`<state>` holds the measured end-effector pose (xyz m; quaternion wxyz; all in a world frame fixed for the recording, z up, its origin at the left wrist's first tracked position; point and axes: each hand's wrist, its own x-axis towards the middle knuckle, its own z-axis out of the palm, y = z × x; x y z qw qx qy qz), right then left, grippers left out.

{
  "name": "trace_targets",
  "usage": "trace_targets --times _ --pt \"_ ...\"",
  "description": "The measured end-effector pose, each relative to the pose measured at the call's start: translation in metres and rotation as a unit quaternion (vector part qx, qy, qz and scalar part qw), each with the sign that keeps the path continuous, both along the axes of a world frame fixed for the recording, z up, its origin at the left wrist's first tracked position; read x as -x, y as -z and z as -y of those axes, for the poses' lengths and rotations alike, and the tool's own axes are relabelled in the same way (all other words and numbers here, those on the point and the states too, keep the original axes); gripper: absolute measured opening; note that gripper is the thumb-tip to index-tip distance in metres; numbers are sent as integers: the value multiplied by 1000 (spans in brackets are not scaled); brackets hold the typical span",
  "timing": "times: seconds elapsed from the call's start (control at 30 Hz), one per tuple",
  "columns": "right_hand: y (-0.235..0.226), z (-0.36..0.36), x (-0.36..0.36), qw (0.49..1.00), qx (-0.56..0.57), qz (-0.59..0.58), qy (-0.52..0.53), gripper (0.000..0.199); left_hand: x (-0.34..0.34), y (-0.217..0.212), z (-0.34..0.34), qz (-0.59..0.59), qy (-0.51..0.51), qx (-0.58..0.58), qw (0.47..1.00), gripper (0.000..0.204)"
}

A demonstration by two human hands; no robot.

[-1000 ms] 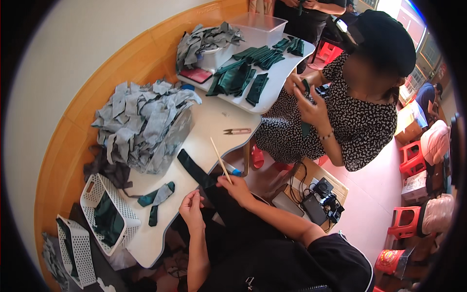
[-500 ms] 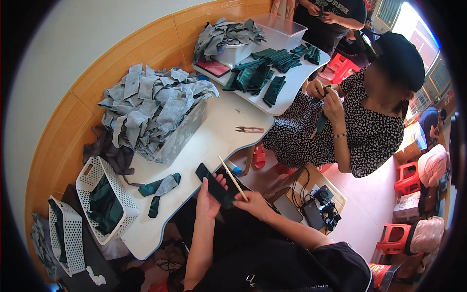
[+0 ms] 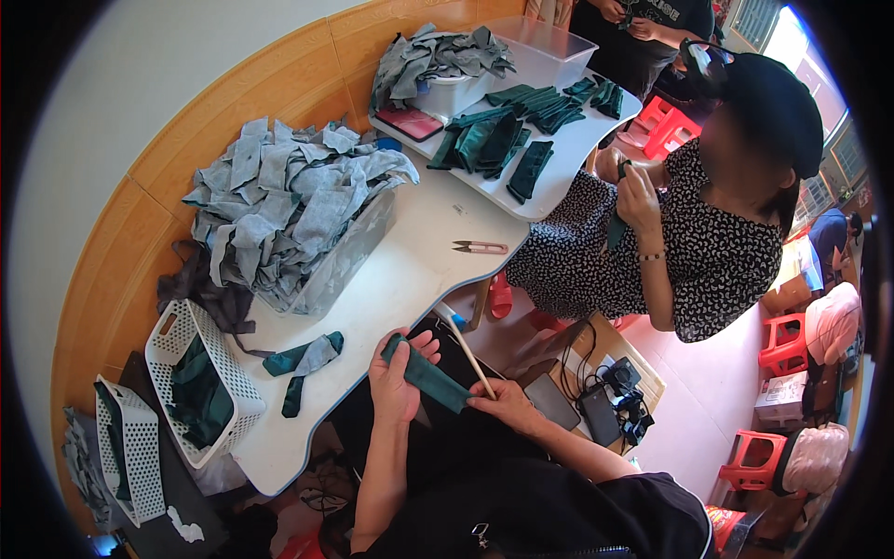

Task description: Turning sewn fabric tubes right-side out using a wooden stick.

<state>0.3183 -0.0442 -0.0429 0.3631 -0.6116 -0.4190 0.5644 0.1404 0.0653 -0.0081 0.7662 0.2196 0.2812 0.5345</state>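
A dark green velvety fabric strip (image 3: 428,380) is stretched between my hands, above my lap and off the table's edge. My left hand (image 3: 399,380) grips its upper left end, thumb on top and the other fingers partly spread beneath. With my right hand (image 3: 503,405) I pinch the lower right end and also hold a thin wooden stick (image 3: 475,359), which points up and away to the left. Whether any of the stick is inside the fabric cannot be made out. On the table to the left lie a green strip (image 3: 287,361) and a grey-green one (image 3: 321,354), crossed.
A clear bin (image 3: 349,265) overflows with grey fabric strips (image 3: 270,205). Thread snips (image 3: 480,248) lie on the white table (image 3: 419,224). White perforated baskets (image 3: 247,419) hold green cloth. At right, a seated co-worker (image 3: 708,233) handles green cloth; finished-looking strips (image 3: 531,170) lie beyond.
The green strip has turned its broad side up between my hands. My left hand has shifted slightly, and my right hand has moved a little right with the stick tilting steeper.
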Motion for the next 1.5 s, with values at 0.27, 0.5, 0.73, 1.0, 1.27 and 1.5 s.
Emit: trace_targets --times 0.27,0.5,0.73,1.0,1.27,1.5 --pt "-61 -22 4 948 -267 174 -23 25 41 -8 -8 68 -16 -71 995 16" --pt "-96 -32 19 934 -300 175 -84 21 68 2 -20 296 15 -69 953 22" --pt "-95 -38 23 942 -271 177 -91 21 72 -16 -44 240 9 -50 969 25" --pt "-102 -33 14 936 -280 199 -78 21 45 -36 -76 271 59 -44 960 26" --pt "-98 -27 7 936 -253 237 -65 22 34 -48 -81 120 -18 -63 991 25" --pt "-86 -37 5 941 -272 201 -9 24 9 -55 -89 -45 -60 -94 993 23"
